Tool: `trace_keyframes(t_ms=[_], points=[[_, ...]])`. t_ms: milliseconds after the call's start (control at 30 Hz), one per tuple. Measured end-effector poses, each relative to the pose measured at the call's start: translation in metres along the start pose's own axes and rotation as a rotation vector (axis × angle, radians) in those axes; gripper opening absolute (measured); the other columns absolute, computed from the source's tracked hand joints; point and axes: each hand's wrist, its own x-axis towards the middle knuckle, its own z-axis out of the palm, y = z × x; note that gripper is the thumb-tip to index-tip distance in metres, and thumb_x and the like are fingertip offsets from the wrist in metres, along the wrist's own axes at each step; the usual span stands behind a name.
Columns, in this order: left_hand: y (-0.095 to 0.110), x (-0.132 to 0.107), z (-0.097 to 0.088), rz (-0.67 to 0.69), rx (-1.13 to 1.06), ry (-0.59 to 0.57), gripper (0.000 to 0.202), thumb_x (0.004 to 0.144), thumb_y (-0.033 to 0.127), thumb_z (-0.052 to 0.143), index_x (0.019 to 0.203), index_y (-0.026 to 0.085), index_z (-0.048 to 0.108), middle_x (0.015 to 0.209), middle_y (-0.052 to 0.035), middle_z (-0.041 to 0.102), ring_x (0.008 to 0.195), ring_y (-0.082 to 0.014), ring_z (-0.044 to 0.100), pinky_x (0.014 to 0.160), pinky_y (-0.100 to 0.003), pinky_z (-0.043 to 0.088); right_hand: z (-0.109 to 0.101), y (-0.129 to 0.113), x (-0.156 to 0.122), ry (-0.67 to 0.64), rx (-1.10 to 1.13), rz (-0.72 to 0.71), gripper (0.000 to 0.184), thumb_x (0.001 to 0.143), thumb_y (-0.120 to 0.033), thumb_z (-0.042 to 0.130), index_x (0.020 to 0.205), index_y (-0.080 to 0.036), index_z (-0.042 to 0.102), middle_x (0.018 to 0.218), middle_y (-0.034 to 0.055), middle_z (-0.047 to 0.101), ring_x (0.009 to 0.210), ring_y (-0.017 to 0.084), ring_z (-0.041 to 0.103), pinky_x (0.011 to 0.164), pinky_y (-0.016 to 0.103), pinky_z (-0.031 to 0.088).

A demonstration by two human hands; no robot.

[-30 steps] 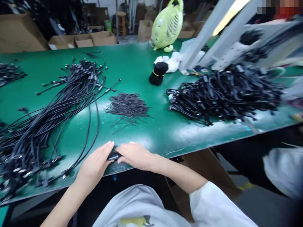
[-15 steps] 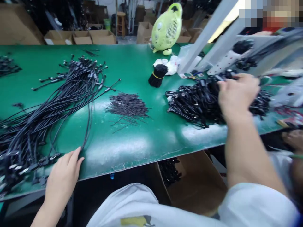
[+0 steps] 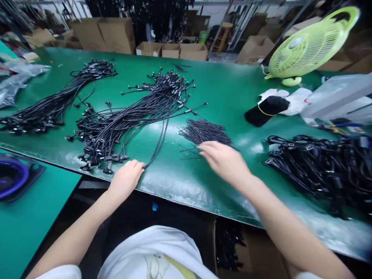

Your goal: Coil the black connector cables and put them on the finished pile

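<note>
My left hand [image 3: 126, 179] is closed on one end of a black cable [image 3: 162, 143] at the table's front edge. That cable curves up to a bundle of black cables [image 3: 139, 102] with small connectors at both ends, lying beside the hand. My right hand [image 3: 225, 161] reaches over the near edge of a pile of thin black wire ties [image 3: 205, 131]. Its fingers are stretched out, and the fingertips touch or nearly touch a few stray ties. Whether a tie is between them is hard to see.
Another cable bundle [image 3: 66, 93] lies at the left, and a heap of coiled black cables [image 3: 322, 166] at the right. A banded bunch of black ties [image 3: 266, 110] lies near a green fan [image 3: 308, 46]. Below the table edge stands a cardboard box [image 3: 255, 252].
My right hand has left the coiled cable heap and come left to the wire ties. The view has swung left. My left hand still grips the cable end.
</note>
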Motion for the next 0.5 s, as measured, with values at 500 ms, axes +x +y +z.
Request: trace_keyframes(t_ms=[500], points=[[-0.019,-0.070,-0.083,-0.474,-1.649,-0.020,0.035,0.085,0.047,0.065,0.099,0.014,0.067,0.067,0.0039,0.038,0.050,-0.0031,0.028,0.045,-0.019,0.021,0.047,-0.035,0.188,-0.269,-0.264,-0.196,0.028,0.096,-0.039,0.047,0.111,-0.018,0.058,0.117,0.0113,0.059,0.097,0.021,0.059,0.069,0.027,0.042]])
